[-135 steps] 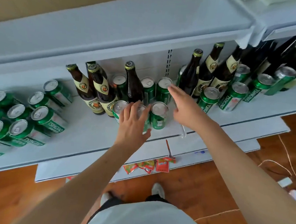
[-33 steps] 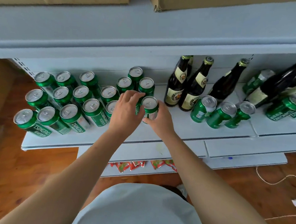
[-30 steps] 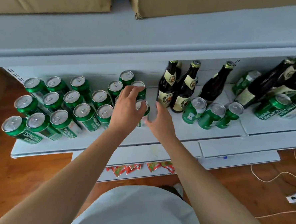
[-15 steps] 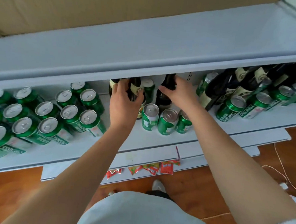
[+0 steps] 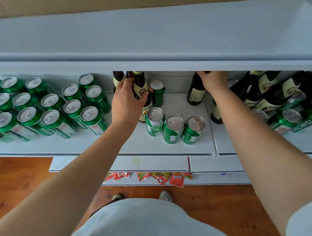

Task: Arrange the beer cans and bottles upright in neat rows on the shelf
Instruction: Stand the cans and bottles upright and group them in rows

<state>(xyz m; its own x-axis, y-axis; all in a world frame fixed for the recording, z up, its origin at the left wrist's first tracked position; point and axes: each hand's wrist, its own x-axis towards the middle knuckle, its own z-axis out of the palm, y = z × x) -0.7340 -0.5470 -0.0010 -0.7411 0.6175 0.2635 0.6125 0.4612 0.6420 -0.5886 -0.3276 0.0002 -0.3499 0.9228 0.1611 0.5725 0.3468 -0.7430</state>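
Red snack packets [image 5: 176, 179] lie on the wooden floor [image 5: 16, 175] below.

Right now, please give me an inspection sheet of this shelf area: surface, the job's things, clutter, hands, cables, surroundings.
Surface: white shelf, bare patch along its front edge.
Job's things: green cans upright in rows at left; three cans upright in a front row; brown bottles grouped at right.
Clutter: red snack packets on the lowest ledge.
Hands: left hand grips a labelled bottle; right hand holds the top of a dark bottle.
Cables: nothing seen.
Surroundings: upper shelf overhangs, hiding some bottle tops; wooden floor below.
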